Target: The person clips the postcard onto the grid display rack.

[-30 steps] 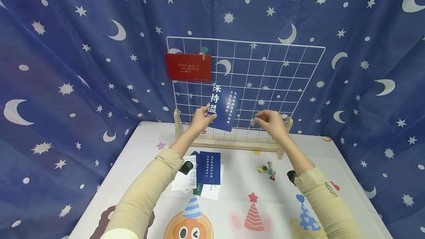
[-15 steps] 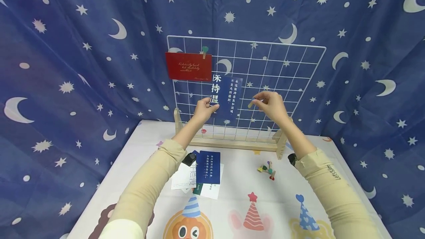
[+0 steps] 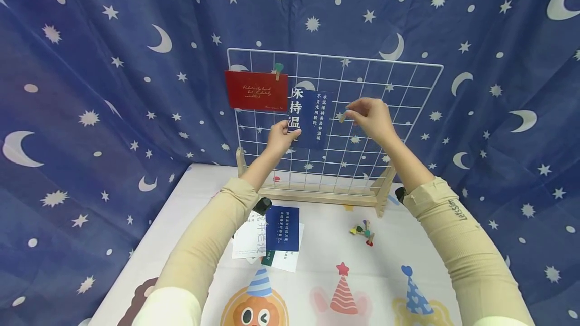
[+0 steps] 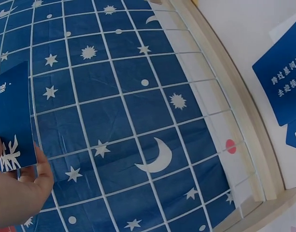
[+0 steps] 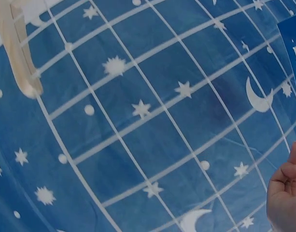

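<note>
My left hand [image 3: 281,137] pinches a dark blue card [image 3: 312,119] with white characters by its lower left edge. The card [image 4: 12,116] stands upright in front of a white wire grid [image 3: 335,58]; whether it touches the wires I cannot tell. To its right, my right hand [image 3: 373,117] pinches a small wooden clothespin [image 3: 342,117] with a blue top. In the right wrist view the fingers of that hand [image 5: 285,195] are partly cut off and the clothespin is out of sight. A red card [image 3: 257,92] hangs at the grid's upper left from a green-topped clothespin [image 3: 278,68].
The grid stands in a wooden base [image 3: 317,196] on a white patterned tablecloth. In front lie overlapping cards, among them a blue card [image 3: 285,228] and a white card [image 3: 249,243]. Several coloured clothespins [image 3: 364,233] sit in a little heap at the right.
Both hands have risen along the grid, bringing the blue card up beside the red card and the clothespin up with the right hand. Both grips stay the same.
</note>
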Tool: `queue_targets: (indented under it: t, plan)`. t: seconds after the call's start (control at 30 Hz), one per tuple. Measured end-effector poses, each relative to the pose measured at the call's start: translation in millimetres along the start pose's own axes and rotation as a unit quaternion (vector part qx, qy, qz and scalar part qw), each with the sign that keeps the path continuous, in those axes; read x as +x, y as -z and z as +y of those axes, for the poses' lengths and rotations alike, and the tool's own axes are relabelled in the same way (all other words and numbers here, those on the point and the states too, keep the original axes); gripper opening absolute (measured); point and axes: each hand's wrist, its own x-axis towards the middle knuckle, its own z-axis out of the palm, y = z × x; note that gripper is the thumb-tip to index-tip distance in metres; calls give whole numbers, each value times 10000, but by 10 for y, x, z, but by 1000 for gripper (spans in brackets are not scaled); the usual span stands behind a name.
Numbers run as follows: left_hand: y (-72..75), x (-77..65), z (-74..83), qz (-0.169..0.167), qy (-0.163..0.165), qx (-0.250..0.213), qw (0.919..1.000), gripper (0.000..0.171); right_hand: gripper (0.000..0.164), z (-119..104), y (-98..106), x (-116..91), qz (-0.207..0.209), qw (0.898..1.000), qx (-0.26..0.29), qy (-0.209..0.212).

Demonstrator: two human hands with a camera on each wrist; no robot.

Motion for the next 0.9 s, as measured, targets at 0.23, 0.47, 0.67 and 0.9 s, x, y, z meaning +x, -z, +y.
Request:
queue_targets:
  t: [0.23,0.47,0.67,0.9]
  plan:
    - [-17,73,89,106,-41,-285,9995,38,22,-156,72,186,187,9997,-170,-65]
    - [-5,108,196,118,125,-99,9998,44,22,-183,105,325,525,9983,117,-220]
    - [-36,110,297,225,5,-55,9997,40,22,-184,109,423,901,9947,211,-447]
    - [-104,767,-241,716,-257,251,9968,51,20,-261,89,581,1515,9868,393,-406]
